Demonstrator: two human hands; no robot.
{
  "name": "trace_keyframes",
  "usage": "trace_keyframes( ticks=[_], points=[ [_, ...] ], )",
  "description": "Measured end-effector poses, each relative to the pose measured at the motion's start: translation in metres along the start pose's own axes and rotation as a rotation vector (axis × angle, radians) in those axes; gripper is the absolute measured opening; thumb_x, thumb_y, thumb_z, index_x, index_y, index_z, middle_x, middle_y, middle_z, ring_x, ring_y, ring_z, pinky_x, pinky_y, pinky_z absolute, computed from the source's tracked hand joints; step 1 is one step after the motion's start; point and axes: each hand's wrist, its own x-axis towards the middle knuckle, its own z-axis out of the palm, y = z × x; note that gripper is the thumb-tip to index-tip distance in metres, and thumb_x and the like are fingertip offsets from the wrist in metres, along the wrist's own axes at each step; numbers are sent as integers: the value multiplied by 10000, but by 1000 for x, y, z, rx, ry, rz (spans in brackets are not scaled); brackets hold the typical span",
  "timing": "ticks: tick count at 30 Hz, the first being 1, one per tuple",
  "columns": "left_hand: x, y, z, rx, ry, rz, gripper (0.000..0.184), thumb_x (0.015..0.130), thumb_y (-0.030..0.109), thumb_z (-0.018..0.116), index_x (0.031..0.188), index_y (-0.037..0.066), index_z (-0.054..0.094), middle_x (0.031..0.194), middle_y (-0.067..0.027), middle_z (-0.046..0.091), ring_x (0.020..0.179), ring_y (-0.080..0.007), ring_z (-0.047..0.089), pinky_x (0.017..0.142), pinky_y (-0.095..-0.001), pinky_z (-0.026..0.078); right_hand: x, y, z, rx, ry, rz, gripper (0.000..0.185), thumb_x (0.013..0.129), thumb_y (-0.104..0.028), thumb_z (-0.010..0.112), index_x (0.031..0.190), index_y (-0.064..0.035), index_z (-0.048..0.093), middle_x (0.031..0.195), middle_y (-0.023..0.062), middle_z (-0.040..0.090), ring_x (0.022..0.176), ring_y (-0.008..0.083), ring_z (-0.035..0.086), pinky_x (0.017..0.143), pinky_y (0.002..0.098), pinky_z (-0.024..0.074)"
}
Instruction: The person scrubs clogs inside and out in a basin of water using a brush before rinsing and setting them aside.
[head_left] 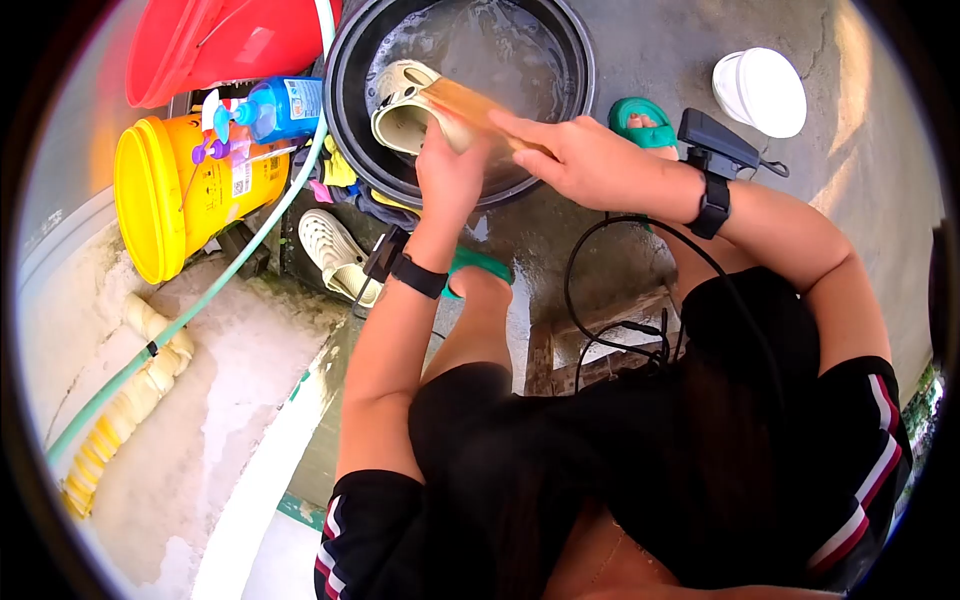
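Over a black basin [338,110] of soapy water, my left hand [450,172] is closed on a cream clog [392,128], its opening tilted toward me. My right hand [580,155] grips a wooden brush [465,104] by one end, and the other end lies against the clog's upper. Motion blurs the brush, and its bristles are hidden. A matching cream clog [330,245] lies on the ground left of my left wrist. Both wrists carry black straps with small devices.
At the left are a red tub [225,50], a yellow bucket [150,200] and a blue spray bottle [275,110]. A pale green hose [235,265] runs past them. A white bucket [770,92] sits at the right. Black cable [572,270] loops near my legs.
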Motion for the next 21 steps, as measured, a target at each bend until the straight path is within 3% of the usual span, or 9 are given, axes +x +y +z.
trace_keyframes(
  ticks=[4, 6, 7, 10, 11, 13, 15, 16, 21],
  points=[
    [1, -5, 2, 5, 2, 3, 534, 823, 145, 699, 1311, -3, 544, 1049, -194, 716, 942, -291, 706, 830, -370, 537, 71, 30, 8, -144, 116, -89, 474, 972, -278, 486, 1392, -71, 558, 840, 270, 687, 810, 440, 688, 744, 504, 555],
    [0, -5, -4, -48, 12, -31, 529, 809, 116, 683, 1303, -15, 545, 1042, -172, 709, 918, -247, 688, 827, -347, 531, 108, 59, 6, -237, 132, 87, 455, 967, -293, 481, 1349, -68, 585, 888, 251, 707, 846, 441, 689, 770, 522, 556],
    [4, -7, -7, -182, 17, -18, 516, 802, 86, 667, 1288, -32, 544, 1051, -127, 687, 916, -188, 646, 832, -316, 518, 121, 85, 11, -331, 209, 80, 419, 970, -301, 488, 1297, -73, 618, 889, 204, 727, 785, 385, 714, 728, 480, 579],
    [11, -7, -15, -384, 5, -69, 528, 809, 50, 659, 1306, -49, 512, 1148, -92, 644, 989, -169, 618, 874, -299, 499, 116, 83, 4, -12, -36, 370, 445, 976, -303, 513, 1356, -85, 594, 741, 163, 692, 559, 285, 661, 608, 394, 546],
    [10, -9, -15, -406, -5, -82, 534, 811, 41, 653, 1317, -47, 506, 1163, -89, 637, 1007, -170, 616, 888, -300, 495, 105, 78, 3, 67, -54, 330, 479, 984, -322, 523, 1416, -120, 563, 628, 77, 594, 460, 168, 552, 516, 324, 489],
    [12, -6, -17, -452, -22, -94, 548, 814, 22, 640, 1338, -44, 493, 1191, -85, 624, 1044, -172, 610, 916, -301, 486, 68, 38, -3, 231, 87, 300, 507, 996, -335, 527, 1473, -167, 514, 573, 43, 498, 448, 135, 495, 482, 307, 453],
    [14, -5, -17, -588, -27, -58, 562, 808, 3, 628, 1351, -37, 488, 1202, -81, 619, 1067, -173, 607, 939, -304, 477, 37, 4, -13, 343, 30, 243, 499, 1031, -274, 516, 1520, -199, 450, 572, -11, 456, 453, 69, 447, 467, 263, 428],
    [12, -5, -18, -653, -33, -45, 570, 805, -6, 623, 1358, -34, 486, 1207, -80, 617, 1079, -174, 606, 950, -306, 473, 24, -8, -13, 457, -43, 260, 503, 1037, -264, 512, 1532, -218, 430, 591, -16, 476, 454, 62, 446, 471, 258, 429],
    [8, -5, -16, -666, -99, -145, 594, 783, -25, 616, 1363, -26, 488, 1218, -72, 613, 1099, -171, 601, 960, -301, 464, 58, 7, 8, 188, 7, 115, 501, 1040, -286, 474, 1534, -226, 421, 626, 56, 545, 498, 97, 489, 518, 292, 473]
  ],
)
